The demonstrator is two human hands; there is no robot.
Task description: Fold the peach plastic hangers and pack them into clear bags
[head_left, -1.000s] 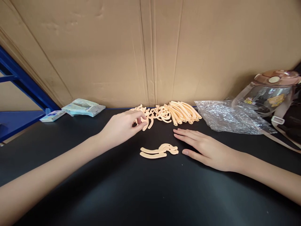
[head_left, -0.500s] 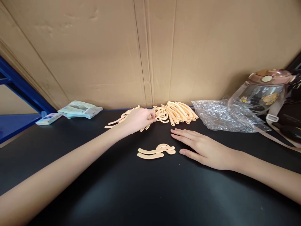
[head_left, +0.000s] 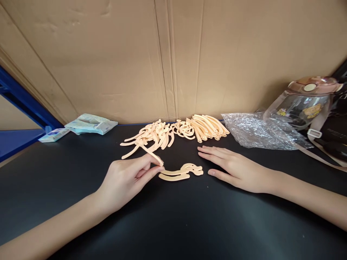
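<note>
Left hand (head_left: 127, 177) pinches a slim curved plastic strip (head_left: 151, 154); right hand (head_left: 233, 169) rests, fingers (head_left: 214, 157) loosely spread, smooth hook-ended pieces (head_left: 173, 178) at its nine o'clock.

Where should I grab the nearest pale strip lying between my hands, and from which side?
Probably pinch the nearest strip across its middle, coming from above and your side: it is slim and appears to lie flat, its near edge free, while the next strip runs close along its far edge.
</note>
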